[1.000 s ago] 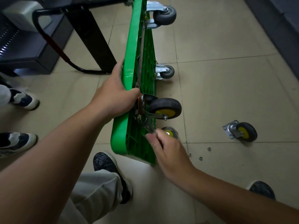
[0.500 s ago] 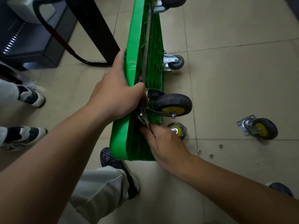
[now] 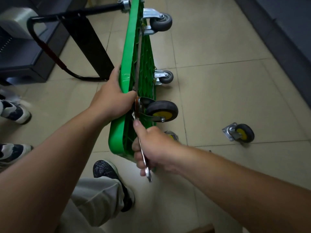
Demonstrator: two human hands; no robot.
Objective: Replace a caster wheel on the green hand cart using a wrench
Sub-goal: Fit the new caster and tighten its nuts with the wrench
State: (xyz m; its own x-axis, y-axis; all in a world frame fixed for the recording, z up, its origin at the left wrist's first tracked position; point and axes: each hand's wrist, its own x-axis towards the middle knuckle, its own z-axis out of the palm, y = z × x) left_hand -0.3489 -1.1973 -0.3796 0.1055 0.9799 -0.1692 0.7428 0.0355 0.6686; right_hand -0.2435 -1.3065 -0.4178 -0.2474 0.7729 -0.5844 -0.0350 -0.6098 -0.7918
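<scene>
The green plastic hand cart (image 3: 129, 78) stands on its long edge on the tiled floor (image 3: 218, 84), with a black-tyred, yellow-hubbed caster wheel (image 3: 161, 111) at its near corner. The right hand (image 3: 154, 147) is wrapped round a slim silver wrench (image 3: 145, 159) whose head sits at the caster's plate. The left hand (image 3: 112, 100) clasps the cart's upper edge. This looks like tightening a plate fastener. The caster's fork crowds the wrench, so the next swing must be short. A loose yellow-hubbed caster (image 3: 240, 133) lies well apart.
</scene>
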